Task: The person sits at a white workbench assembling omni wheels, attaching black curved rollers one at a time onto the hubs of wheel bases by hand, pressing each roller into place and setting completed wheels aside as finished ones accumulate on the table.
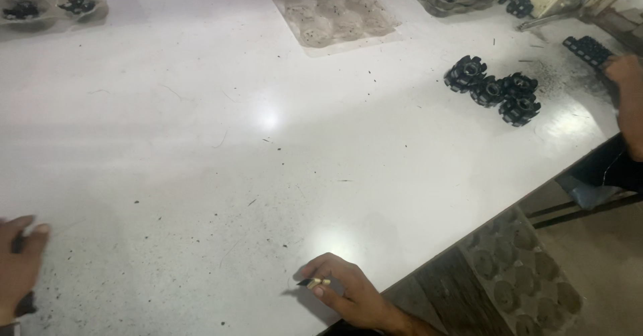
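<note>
white table (268, 142): right hand (348, 289) bottom centre pinches a small black-and-tan tool (313, 282); left hand (17, 266) at lower-left edge grips a dark part (25, 302); black toothed parts (492, 88) upper right.

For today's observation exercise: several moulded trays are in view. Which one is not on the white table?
The grey moulded tray at lower right. It sits below the white table edge, its pockets empty; the others lie along the table's far side, holding black parts.

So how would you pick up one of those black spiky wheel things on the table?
Take the end one of the black toothed wheels by its outer rim, from straight above. It lies flat, its left side is free, and the others crowd its right.
</note>
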